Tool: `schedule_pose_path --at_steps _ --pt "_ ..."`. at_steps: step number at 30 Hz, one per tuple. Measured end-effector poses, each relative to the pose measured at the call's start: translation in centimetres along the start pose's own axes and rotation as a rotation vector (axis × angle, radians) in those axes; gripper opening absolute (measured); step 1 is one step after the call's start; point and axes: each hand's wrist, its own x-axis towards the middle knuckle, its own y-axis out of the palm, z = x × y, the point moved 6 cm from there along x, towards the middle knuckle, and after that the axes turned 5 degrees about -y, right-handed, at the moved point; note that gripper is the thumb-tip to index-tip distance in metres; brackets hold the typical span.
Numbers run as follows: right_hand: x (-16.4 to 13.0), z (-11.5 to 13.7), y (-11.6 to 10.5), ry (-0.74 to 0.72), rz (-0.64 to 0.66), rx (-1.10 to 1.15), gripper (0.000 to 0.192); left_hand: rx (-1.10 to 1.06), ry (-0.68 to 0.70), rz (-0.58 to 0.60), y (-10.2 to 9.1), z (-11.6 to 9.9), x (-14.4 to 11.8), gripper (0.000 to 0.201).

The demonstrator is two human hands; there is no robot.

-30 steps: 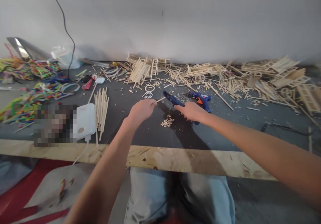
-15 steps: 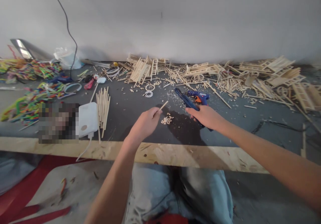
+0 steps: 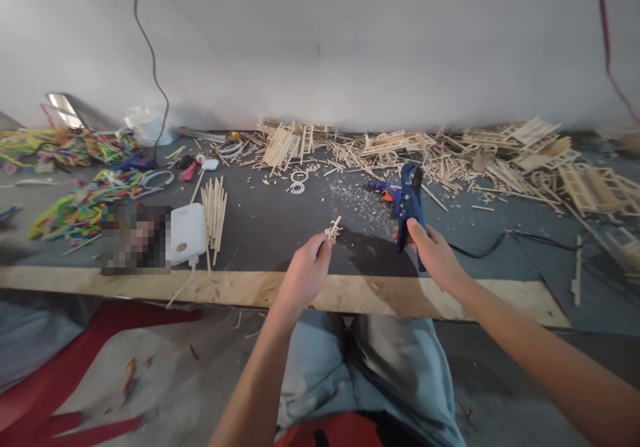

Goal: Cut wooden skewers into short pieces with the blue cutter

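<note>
My left hand [image 3: 307, 270] is closed in a pinch on a short wooden stick [image 3: 337, 223], whose free end points up and away from me. Right beyond its fingertips lies a small pile of cut stick pieces [image 3: 331, 231], partly covered by the stick. My right hand [image 3: 436, 255] grips the handles of a blue hand cutter [image 3: 411, 197], held upright over the table and apart from the stick. Behind the cutter, a blue hot glue gun [image 3: 381, 187] with an orange trigger rests on the table, partly hidden.
Stick-built frames [image 3: 280, 145] and loose sticks line the wall. To the left lie a bundle of sticks [image 3: 214, 213], a white charger-like box [image 3: 187, 235] with a cable, and colourful strands [image 3: 90, 197]. Two white rings [image 3: 297, 187] lie mid-table. A wooden strip [image 3: 360, 295] edges the table.
My right hand has moved right and turned the cutter upright, away from the stick. My left hand has come lower and nearer the pile. The view has shifted slightly.
</note>
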Motion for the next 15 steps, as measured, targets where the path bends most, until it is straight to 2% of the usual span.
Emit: schedule_pose_path --at_steps 4,7,9,12,15 --pt "-0.6 0.1 0.0 0.021 0.049 0.053 0.059 -0.043 -0.009 -0.024 0.7 -0.1 -0.7 0.027" --pt "-1.6 1.6 0.0 -0.025 0.103 -0.062 0.051 -0.071 -0.001 -0.016 1.0 -0.5 -1.2 0.031" --pt "-2.4 3.0 0.4 -0.063 0.186 -0.125 0.045 -0.075 0.017 -0.011 1.2 -1.0 -1.6 0.036" --pt "-3.6 4.7 1.2 -0.131 0.301 -0.127 0.039 -0.069 0.068 -0.022 1.3 -1.8 -2.3 0.04" --pt "-4.6 5.5 1.6 -0.157 0.335 -0.157 0.041 -0.075 0.112 -0.021 1.5 -2.4 -2.8 0.04"
